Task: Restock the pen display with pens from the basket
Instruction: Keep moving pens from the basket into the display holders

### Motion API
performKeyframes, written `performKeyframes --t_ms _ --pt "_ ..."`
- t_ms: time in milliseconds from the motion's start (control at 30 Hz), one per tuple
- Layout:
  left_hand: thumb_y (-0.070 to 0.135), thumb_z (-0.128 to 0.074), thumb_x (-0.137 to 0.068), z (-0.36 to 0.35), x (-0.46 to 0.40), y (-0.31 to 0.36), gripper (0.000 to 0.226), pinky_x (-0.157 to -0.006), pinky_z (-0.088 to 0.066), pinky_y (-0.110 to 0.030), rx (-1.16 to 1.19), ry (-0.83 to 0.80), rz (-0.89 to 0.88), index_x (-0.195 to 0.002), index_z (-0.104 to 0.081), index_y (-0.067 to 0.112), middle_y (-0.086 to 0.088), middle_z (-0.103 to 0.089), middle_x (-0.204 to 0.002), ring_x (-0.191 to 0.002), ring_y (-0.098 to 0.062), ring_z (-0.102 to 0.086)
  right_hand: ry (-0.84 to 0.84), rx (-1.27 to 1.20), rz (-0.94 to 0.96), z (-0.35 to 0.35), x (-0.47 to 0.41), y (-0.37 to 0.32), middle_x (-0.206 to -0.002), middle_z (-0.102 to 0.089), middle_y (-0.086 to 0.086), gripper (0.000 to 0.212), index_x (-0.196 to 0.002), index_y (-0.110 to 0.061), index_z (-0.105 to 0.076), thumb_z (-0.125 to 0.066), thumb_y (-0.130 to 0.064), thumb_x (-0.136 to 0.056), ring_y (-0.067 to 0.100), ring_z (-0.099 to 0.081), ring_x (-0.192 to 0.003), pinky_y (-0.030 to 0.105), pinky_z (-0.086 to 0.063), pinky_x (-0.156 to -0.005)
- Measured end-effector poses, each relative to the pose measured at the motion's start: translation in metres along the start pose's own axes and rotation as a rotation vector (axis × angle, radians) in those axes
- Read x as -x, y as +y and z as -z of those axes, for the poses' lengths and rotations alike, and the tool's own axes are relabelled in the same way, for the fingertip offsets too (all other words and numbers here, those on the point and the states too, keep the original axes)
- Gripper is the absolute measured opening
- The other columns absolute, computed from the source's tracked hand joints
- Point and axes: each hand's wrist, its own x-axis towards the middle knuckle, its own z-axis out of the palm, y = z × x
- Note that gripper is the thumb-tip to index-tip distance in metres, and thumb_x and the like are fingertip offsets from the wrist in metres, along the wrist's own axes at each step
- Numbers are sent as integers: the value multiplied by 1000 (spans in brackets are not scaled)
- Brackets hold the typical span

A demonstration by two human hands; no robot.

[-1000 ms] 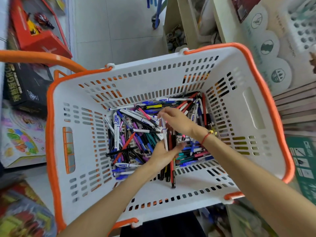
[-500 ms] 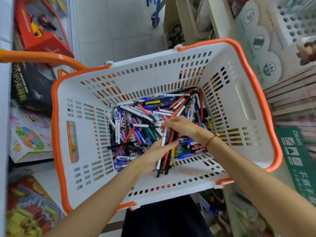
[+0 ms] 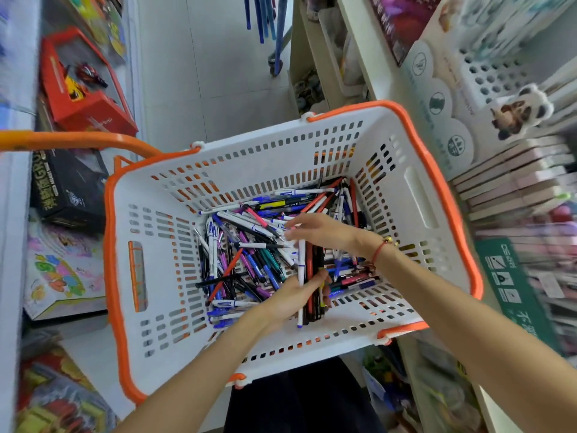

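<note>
A white plastic basket [image 3: 156, 254] with an orange rim fills the middle of the view, and a loose heap of pens [image 3: 246, 254] in many colours covers its bottom. My left hand [image 3: 296, 295] is inside the basket near its front wall, shut on a bundle of pens [image 3: 307, 270] that includes a white one, a red one and dark ones. Just above it, my right hand [image 3: 318, 228] hovers over the heap with fingers spread, its fingertips at the top of the white pen. The pen display [image 3: 487, 67], white with round holes, stands at the upper right.
An orange basket handle [image 3: 78, 140] sticks out to the left. Toy boxes [image 3: 84, 98] line the left shelves. On the right are a panda figure [image 3: 518, 112], stacked notebooks [image 3: 515, 179] and a green sign [image 3: 512, 282]. Tiled floor [image 3: 212, 73] lies beyond the basket.
The basket has drifted in the view as my head moved. My right hand has brought a white pen into the bundle, and my left hand has closed round it. The display shows more.
</note>
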Motion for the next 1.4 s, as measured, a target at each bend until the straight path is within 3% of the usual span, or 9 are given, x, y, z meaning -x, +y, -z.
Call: performKeyframes --t_ms 133,267,367,500,633,833,967,1267,1400 --pt "39 -46 -100 -4 10 40 35 -46 -44 -6 37 -66 -11 -102 -55 5 -4 -57 -87 -64 7 -61 168 -363 -144 34 25 -2 -139 -55 1 54 -137 -19 -52 -43 -55 -98 18 -46 -131 36 -36 -108" --pt "46 -65 -88 -9 16 84 44 -95 -53 -34 18 -144 57 -118 -65 13 -8 -64 -128 -117 -15 -63 242 -566 -66 54 61 -4 -115 -69 -4 36 -118 -14 -65 -52 -42 -98 9 -64 -103 28 -48 -100" --pt "30 -61 -93 -22 24 109 34 -104 -47 -37 75 -280 63 -121 -64 10 -9 -68 -122 -116 -22 -63 244 -724 29 60 92 -11 -111 -70 14 32 -116 0 -65 -54 -24 -99 21 -67 -80 25 -54 -69" --pt "19 -59 -94 -39 33 135 23 -103 -47 -44 89 -400 37 -110 -72 9 -11 -70 -117 -111 -27 -66 307 -813 69 66 128 -15 -118 -69 12 22 -109 -13 -67 -51 -25 -101 26 -65 -86 34 -53 -70" --pt "23 -65 -87 -63 33 158 15 -80 -56 -33 -39 -427 4 -84 -76 13 -5 -71 -86 -79 -19 -68 478 -763 138 75 165 -13 -116 -71 7 19 -108 -18 -68 -51 -23 -100 28 -66 -107 42 -49 -96" --pt "41 -61 -88 -108 33 182 27 -58 -34 -20 -203 -564 -59 -79 -48 20 8 -42 -63 -55 -6 -39 851 -750 152 78 217 -7 -82 -68 5 8 -91 -10 -66 -61 -16 -94 16 -63 -74 23 -50 -69" --pt "47 -57 -90 -135 42 188 29 -49 -31 -19 -293 -566 -153 -93 -50 19 10 -33 -57 -48 -4 -30 974 -795 182 72 248 -1 -94 -70 14 15 -101 -6 -71 -62 -14 -92 21 -65 -85 27 -55 -81" --pt "40 -53 -97 -193 56 195 26 -47 -40 -19 -419 -567 -290 -90 -62 16 6 -54 -66 -49 -6 -47 1200 -316 -226 67 309 1 -69 -64 8 41 -76 -4 -64 -45 -30 -103 14 -55 -63 30 -48 -62" --pt "40 -52 -98 -215 59 201 33 -48 -44 -19 -499 -578 -302 -92 -61 9 4 -58 -69 -53 -7 -53 1358 -183 -345 66 336 7 -54 -61 3 41 -84 -2 -71 -50 -34 -100 7 -52 -47 14 -41 -49"
